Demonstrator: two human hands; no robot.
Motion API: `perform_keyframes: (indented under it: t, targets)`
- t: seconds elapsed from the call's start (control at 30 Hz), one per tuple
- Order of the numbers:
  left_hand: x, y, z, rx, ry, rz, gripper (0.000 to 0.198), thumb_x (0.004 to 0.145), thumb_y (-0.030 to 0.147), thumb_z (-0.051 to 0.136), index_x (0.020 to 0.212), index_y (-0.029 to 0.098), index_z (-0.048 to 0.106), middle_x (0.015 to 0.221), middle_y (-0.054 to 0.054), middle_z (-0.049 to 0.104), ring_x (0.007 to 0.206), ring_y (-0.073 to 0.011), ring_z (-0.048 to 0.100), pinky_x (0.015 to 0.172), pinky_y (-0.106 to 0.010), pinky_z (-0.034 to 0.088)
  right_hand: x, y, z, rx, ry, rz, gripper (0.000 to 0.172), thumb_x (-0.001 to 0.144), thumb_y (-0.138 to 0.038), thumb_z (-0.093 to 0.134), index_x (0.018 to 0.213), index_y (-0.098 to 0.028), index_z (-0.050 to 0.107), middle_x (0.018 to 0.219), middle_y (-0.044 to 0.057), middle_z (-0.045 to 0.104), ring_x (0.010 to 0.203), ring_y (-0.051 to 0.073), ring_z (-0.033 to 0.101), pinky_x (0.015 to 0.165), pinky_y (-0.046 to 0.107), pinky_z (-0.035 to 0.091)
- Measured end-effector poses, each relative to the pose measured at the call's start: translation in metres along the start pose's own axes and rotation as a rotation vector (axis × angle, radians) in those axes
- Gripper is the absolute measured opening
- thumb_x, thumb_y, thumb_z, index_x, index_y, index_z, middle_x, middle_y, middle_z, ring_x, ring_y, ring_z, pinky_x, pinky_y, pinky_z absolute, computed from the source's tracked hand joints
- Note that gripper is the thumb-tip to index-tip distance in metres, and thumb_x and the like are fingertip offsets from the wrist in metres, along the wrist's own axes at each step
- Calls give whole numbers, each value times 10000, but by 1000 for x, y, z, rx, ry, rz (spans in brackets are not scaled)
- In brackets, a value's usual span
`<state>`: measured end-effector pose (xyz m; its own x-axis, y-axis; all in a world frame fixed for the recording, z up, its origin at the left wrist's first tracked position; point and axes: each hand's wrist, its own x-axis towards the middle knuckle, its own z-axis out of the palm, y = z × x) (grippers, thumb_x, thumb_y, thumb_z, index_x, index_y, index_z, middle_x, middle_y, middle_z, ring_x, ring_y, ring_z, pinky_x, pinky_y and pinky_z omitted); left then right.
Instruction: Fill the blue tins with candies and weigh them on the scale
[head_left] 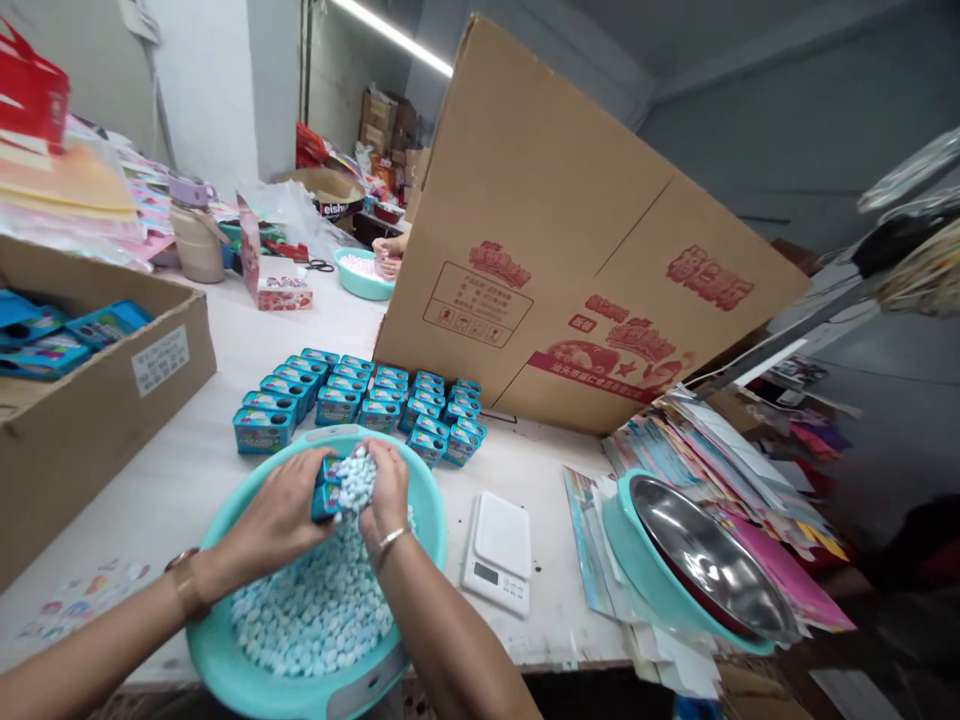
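My left hand [289,505] grips a small blue box [325,490] over a turquoise basin [429,500]. Cupped in my right hand [386,490] is a heap of small pale-blue candies [355,478], held against the box's open side. Some seem to be dropping below my fingers. More of the same round pieces [307,620] fill the bottom of the basin. Just beyond the rim, several blue boxes [339,400] stand in rows, many with a dark oval opening on top. How full the held box is cannot be seen.
A white digital scale [498,545] lies right of the basin. Farther right, a steel bowl [705,545] rests in a turquoise tub on papers. A large cardboard panel [570,250] leans behind the boxes. An open carton [112,390] sits left. Another person's hands [388,258] work at a far basin.
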<state>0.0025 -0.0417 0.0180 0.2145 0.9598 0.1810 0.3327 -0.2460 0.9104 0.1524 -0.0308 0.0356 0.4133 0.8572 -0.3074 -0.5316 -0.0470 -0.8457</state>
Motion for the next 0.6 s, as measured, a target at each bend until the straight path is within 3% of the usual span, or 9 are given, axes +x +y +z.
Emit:
perform_keyframes:
  t: [0.13,0.27,0.4,0.6]
  targets:
    - [3,-16,-5,259,-85,131,688,671,325,818,1336,243,659,1381,-188,771,1362,-497,689,1148,-579,518,-5,3,0,-36,-46,-31,100,731,-309,796,728,-212,771,742,-6,772,749,185,691,775,292,578]
    - [0,-27,-5,389,-79,260,651,743,326,745,1375,240,617,1370,-173,781,1318,-460,735,1097,-575,565,-7,1,-1,-139,-91,-64,249,828,-424,797,696,-214,784,739,13,769,774,204,682,803,307,575]
    - [-3,-28,-8,336,-12,300,653,768,352,763,1387,253,577,1341,-165,784,1261,-443,763,1060,-570,598,-12,-8,-1,-190,-107,-70,353,910,-479,729,705,-207,819,793,47,801,820,221,693,831,318,572]
    - [-10,-28,-1,188,3,195,693,770,465,807,1380,242,564,1315,-161,788,1207,-434,788,1023,-559,635,-20,-10,6,-213,-111,-81,381,958,-485,685,722,-218,819,804,48,799,853,236,708,869,335,572]
